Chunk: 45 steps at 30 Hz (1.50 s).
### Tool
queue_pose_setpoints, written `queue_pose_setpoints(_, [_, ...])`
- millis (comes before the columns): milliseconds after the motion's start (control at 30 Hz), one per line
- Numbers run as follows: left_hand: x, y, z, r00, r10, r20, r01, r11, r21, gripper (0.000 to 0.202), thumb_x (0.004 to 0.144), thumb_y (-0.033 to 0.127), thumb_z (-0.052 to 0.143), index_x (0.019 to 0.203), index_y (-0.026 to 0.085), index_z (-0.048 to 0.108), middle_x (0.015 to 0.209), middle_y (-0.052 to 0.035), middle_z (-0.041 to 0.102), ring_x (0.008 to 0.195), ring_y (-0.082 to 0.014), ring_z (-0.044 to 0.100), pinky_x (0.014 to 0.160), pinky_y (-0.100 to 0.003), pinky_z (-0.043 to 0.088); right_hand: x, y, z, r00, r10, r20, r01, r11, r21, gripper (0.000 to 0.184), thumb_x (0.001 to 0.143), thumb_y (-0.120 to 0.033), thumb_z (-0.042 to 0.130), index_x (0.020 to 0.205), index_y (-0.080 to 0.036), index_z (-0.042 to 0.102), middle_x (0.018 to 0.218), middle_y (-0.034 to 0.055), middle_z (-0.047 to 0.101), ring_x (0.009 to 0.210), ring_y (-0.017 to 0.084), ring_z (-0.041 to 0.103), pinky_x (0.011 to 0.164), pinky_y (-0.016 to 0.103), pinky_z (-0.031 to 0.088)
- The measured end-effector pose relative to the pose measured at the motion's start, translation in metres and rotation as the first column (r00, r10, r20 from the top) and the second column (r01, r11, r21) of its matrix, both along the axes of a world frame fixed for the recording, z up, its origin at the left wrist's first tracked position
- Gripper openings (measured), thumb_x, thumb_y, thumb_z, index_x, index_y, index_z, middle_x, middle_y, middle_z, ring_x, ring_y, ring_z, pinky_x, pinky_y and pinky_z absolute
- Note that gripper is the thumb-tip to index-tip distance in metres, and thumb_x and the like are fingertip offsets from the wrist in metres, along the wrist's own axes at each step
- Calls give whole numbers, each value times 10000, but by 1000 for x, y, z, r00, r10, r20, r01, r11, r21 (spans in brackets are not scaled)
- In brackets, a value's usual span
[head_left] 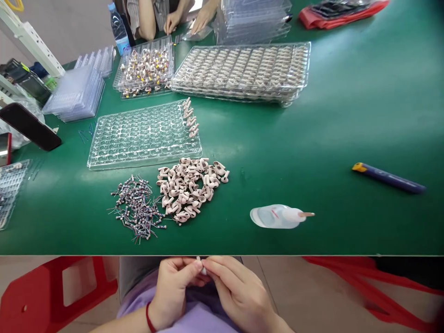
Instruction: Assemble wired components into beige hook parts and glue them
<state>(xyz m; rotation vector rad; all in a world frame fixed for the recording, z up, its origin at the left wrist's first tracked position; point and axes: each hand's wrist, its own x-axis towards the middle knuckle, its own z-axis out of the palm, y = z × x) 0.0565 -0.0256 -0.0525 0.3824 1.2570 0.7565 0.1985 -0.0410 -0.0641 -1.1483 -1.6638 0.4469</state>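
Blue label [123, 46] on water bottle [118, 28]: lettering unclear. Left hand [175, 287] and right hand [239, 289] fingertips pinch a small white part [204, 270]. Squeeze bottle [277, 217] lies near earbud shells [185, 178].

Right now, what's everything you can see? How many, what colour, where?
Table: one, green, middle
Shells: many, pinkish, front middle
Wired parts: many, blue-grey, left of shells
Tray: one, clear, behind shells
Filled tray stacks: two, clear, back
Other tray stacks: three, clear, back, left
Grid tray: one, whitish, left edge
Drink bottle: one, clear, blue cap, back left
Squeeze bottle: one, whitish, front right
Pen-like tool: one, blue and yellow, right
Bundle: one, red and black, back right
Phone: one, dark, left
Clutter: uncounted, dark, far left
Stools: seemingly two, red, below table
Far hands: two, across table
Small piece: one, white, bottom middle
Left hand: one, holding piece
Right hand: one, holding piece
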Motion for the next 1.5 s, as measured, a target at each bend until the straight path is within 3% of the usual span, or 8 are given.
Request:
queue_pose_setpoints(533, [1,-1,1,1000,17,16,-17,1000,17,348,544,399,909,655,99,773,619,-88,732,562,-132,640,555,-208,495,-3,-1,-3,1000,-28,6,28,999,17,255,873,13,500,919,-173,669,780,58,730,693,145,696,642,242,596])
queue_pose_setpoints(733, [-4,1,4,998,-43,49,44,999,-15,375,564,411,907,697,95,754,655,-67,719,578,-118,637,567,-203,505,2,2,4,1000,21,8,-21,1000,-6,202,922,-52,500,907,-175,660,756,51,715,655,140,682,618,231,586])
queue_pose_setpoints(867, [-8,2,10,962,-116,248,137,988,-70,382,572,421,906,691,125,697,652,-26,671,574,-116,610,557,-219,496,11,2,22,996,90,-30,-91,995,-40,139,973,-188,503,931,-185,636,776,50,697,682,136,678,624,216,585])
queue_pose_setpoints(967, [-7,3,14,906,-111,408,152,986,-69,357,574,352,918,676,132,655,649,-5,626,599,-99,575,565,-192,447,14,1,33,993,112,-25,-112,994,4,192,971,-335,530,984,-177,637,863,86,688,777,163,680,689,253,596])
queue_pose_setpoints(1167, [0,7,24,845,-112,524,225,962,-157,421,503,309,940,609,133,573,586,31,514,544,-81,502,571,-200,386,7,2,39,998,49,24,-52,987,153,146,911,-111,560,1003,-171,655,827,69,685,743,158,645,692,278,589])
queue_pose_setpoints(1333, [1,9,26,833,-126,539,255,952,-171,390,485,237,923,595,139,562,563,47,490,515,-64,457,556,-191,339,8,2,38,995,74,67,-85,978,190,201,872,-54,579,1031,-156,648,835,78,694,779,173,647,713,287,590])
queue_pose_setpoints(1500, [0,7,19,838,-168,520,278,950,-140,408,463,239,908,546,143,520,542,38,483,499,-67,439,530,-206,309,12,0,37,988,110,113,-132,968,214,237,890,-69,535,1048,-180,674,861,76,719,826,183,670,754,310,594])
